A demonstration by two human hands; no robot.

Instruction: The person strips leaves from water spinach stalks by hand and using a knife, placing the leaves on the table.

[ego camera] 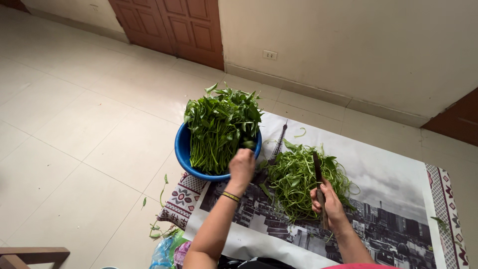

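Note:
My left hand (242,165) reaches over the near rim of a blue basin (182,147) heaped with leafy green stalks (219,127); its fingers curl at the stalks, and a grip cannot be made out. A yellow band circles that wrist. My right hand (326,199) is closed on the handle of a knife (317,169), blade pointing away from me, over a loose pile of shredded green stems (296,177) lying on a large poster sheet (388,174) with a grey city picture.
The poster lies over a patterned cloth (181,199) on a pale tiled floor (74,129). Stray leaves (162,229) and a plastic bag (167,251) lie at the lower left. A wooden furniture corner (30,256), brown doors (174,25) and a wall socket (270,55) border the space.

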